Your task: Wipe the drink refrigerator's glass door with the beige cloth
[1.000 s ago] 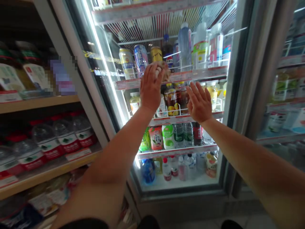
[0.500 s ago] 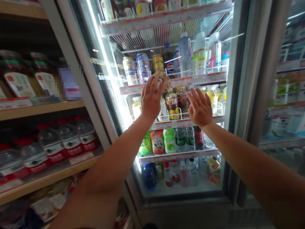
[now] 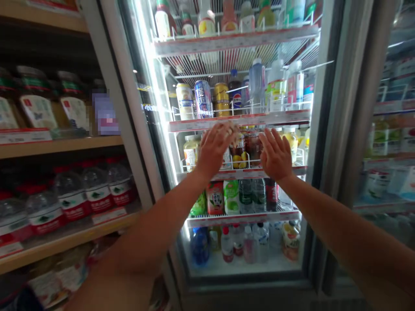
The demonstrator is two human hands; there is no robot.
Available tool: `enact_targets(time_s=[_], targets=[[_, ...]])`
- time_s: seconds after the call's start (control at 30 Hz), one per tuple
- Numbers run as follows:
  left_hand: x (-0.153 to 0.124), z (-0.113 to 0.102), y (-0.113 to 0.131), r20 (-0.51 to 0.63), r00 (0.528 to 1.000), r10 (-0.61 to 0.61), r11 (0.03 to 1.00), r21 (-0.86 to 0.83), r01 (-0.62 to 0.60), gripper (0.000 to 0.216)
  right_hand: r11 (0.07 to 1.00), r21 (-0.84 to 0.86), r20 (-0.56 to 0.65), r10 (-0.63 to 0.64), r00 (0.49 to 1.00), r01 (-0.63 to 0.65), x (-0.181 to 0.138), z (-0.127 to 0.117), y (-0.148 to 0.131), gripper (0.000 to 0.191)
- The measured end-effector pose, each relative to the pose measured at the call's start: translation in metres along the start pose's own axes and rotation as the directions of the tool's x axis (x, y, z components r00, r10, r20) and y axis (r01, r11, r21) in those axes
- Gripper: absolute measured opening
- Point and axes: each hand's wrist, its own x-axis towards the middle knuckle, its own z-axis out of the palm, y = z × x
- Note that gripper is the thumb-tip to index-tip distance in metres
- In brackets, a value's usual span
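My left hand (image 3: 213, 151) is curled over a crumpled cloth (image 3: 232, 130) at the fridge's glass door (image 3: 233, 269); right hand (image 3: 276, 153) open, empty, contact unclear. I'd flatten the cloth, press evenly, use the right only to steady.

Free and barred ways at the glass door (image 3: 246, 268).
The door bars the way to the drinks (image 3: 222, 100) behind it. Across its near face, a narrow lane lies between the left hand (image 3: 212, 149), with its cloth (image 3: 231, 129), and the right hand (image 3: 275, 153); wider room extends above both and, below them, between the left forearm (image 3: 168, 211) and the right forearm (image 3: 333, 211). Each forearm crosses one lower side of the door, obstructing passage there. Leftward, bottles (image 3: 40, 108) crowd a wooden shelf (image 3: 65, 147).
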Motion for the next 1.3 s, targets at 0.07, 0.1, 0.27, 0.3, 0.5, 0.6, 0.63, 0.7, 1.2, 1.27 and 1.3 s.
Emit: enact_targets(time_s=[0.07, 0.1, 0.27, 0.3, 0.5, 0.6, 0.63, 0.7, 1.2, 1.27, 1.3], targets=[[-0.013, -0.002, 0.016, 0.123, 0.973, 0.194, 0.981, -0.03, -0.192, 0.058, 1.0, -0.001, 0.005, 0.011, 1.0, -0.011, 0.0, 0.0, 0.0, 0.063], [-0.016, -0.004, 0.019, 0.17, 0.95, 0.262, 0.965, -0.045, -0.258, 0.057, 1.0, 0.002, 0.01, 0.019, 1.0, -0.019, 0.0, 0.0, 0.0, 0.063], [-0.006, -0.011, -0.011, 0.067, 0.998, 0.016, 0.999, 0.031, -0.018, 0.064, 1.0, 0.016, 0.018, 0.024, 1.0, -0.025, 0.0, -0.001, 0.0, 0.062], [-0.005, -0.011, -0.015, 0.027, 0.999, -0.045, 0.998, 0.041, 0.044, 0.065, 0.999, 0.019, 0.019, 0.025, 1.0, -0.025, 0.0, 0.0, 0.0, 0.062], [-0.026, -0.009, 0.017, 0.192, 0.943, 0.273, 0.962, -0.049, -0.269, 0.058, 0.999, 0.029, 0.002, 0.033, 0.999, -0.033, 0.0, 0.001, -0.001, 0.058], [-0.019, -0.012, 0.008, 0.227, 0.928, 0.295, 0.954, -0.017, -0.299, 0.054, 0.999, 0.014, 0.023, 0.042, 0.999, -0.042, 0.001, 0.0, -0.002, 0.058], [-0.013, -0.013, -0.001, 0.187, 0.96, 0.208, 0.976, 0.019, -0.216, 0.055, 0.999, 0.014, 0.035, 0.046, 0.998, -0.047, 0.001, -0.001, -0.002, 0.059], [-0.004, -0.012, -0.017, 0.071, 0.997, 0.034, 0.998, 0.042, -0.037, 0.057, 0.998, 0.022, 0.053, 0.054, 0.997, -0.055, 0.001, -0.002, -0.002, 0.059], [-0.004, -0.013, -0.026, 0.031, 0.997, -0.072, 0.997, 0.043, 0.071, 0.057, 0.997, 0.032, 0.099, 0.071, 0.993, -0.075, 0.002, -0.004, -0.002, 0.064], [-0.011, -0.011, -0.015, 0.026, 0.998, -0.053, 0.997, 0.058, 0.052, 0.055, 0.996, 0.039, 0.105, 0.075, 0.992, -0.08, 0.002, -0.004, -0.002, 0.062], [-0.017, -0.01, -0.006, 0.048, 0.999, 0.008, 0.998, 0.062, -0.011, 0.054, 0.995, 0.043, 0.107, 0.079, 0.991, -0.084, 0.002, -0.004, -0.002, 0.062]])
